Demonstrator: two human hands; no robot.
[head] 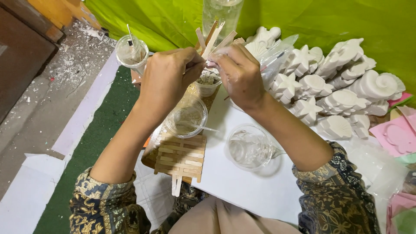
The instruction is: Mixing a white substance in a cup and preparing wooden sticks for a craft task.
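Observation:
My left hand [167, 78] and my right hand [237, 73] meet above a small white cup [208, 82] of whitish paste, both gripping a bundle of flat wooden craft sticks [213, 38] that fan upward. Just below my left hand stands a clear plastic cup [186, 117] with white residue and a thin stirrer in it. In front of it lies a square raft of glued wooden sticks [181, 157]. Under my right forearm an empty clear cup [249, 146] rests on a white board [242, 186].
A pile of white plaster casts of shells, starfish and fish [333, 86] fills the right. Pink moulds [398, 136] lie at the far right edge. A clear cup with a stick [131, 52] stands far left, a tall bottle [222, 13] behind, green cloth [143, 19] at back.

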